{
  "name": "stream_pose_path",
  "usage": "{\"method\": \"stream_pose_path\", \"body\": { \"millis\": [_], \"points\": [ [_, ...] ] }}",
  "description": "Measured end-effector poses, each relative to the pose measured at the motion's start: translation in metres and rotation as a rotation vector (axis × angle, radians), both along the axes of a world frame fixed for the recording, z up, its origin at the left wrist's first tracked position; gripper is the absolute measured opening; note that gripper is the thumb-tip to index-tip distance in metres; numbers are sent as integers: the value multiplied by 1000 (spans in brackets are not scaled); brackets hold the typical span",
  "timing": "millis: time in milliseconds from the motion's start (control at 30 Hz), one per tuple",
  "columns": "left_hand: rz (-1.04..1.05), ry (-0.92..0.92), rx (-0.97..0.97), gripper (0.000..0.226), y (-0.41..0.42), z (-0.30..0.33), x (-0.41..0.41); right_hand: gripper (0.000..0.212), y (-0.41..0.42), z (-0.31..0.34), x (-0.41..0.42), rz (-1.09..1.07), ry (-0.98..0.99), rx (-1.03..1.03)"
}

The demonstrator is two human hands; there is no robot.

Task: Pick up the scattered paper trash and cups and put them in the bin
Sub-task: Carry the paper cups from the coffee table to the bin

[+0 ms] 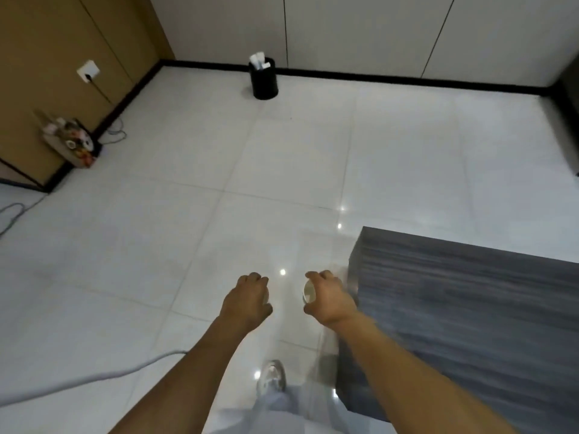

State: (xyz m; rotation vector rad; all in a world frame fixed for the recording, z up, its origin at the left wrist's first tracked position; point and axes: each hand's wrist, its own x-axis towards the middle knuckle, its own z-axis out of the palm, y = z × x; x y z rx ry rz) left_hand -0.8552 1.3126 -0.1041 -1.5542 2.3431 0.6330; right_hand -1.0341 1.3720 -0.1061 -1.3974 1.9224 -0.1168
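The round black plastic bin with white paper poking out is seen well ahead by the far wall. A small pale paper cup is gripped in the right hand; the left hand is curled, contents can't be told.

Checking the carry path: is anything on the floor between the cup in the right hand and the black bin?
Nothing visible. The right hand holds the cup, and only bare floor tiles lie ahead to the bin; the grey table stands off to the right.
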Motion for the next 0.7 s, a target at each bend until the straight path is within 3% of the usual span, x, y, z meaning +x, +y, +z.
{"method": "stream_pose_path", "body": {
  "millis": [300, 700],
  "points": [
    [102, 30, 31, 59, -150, 7, 36, 69, -150, 4, 23, -5, -39, -13],
    [149, 64, -4, 45, -418, 1, -105, 71, -411, 6, -118, -12, 10, -77]
  ]
}}
